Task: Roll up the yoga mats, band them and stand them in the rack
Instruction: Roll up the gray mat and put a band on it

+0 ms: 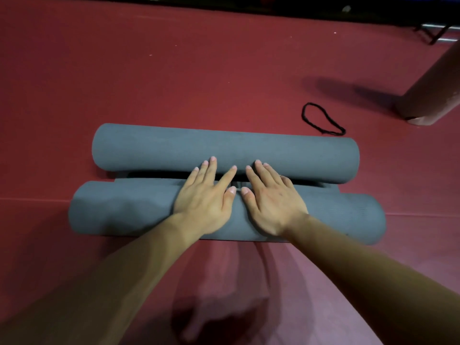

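Grey foam yoga mat, near roll (124, 212): it lies crosswise on the dark red padded floor (224, 70), just in front of the person, at the centre of the view. Both bare forearms reach in from 6 o'clock. The left hand (204, 197) and the right hand (271, 202) rest side by side, palms down, on the middle of this roll. Neither clenches nor grasps anything: the fingers are straight and slightly spread, and the thumb tips nearly meet.

Toward 12 o'clock, the fingertips of both hands reach across a narrow dark gap and touch a second grey foam roll (174, 148), which lies parallel to the first and close against it. A flat strip of the same grey material shows between the two rolls at each end; whether they are one mat or two I cannot tell.

At 2 o'clock from the far roll, near its right end, a thin black band loop (303, 115) lies slack on the floor. Farther off at 3 o'clock stands a brownish upright cylinder (428, 95), cut off by the frame edge.
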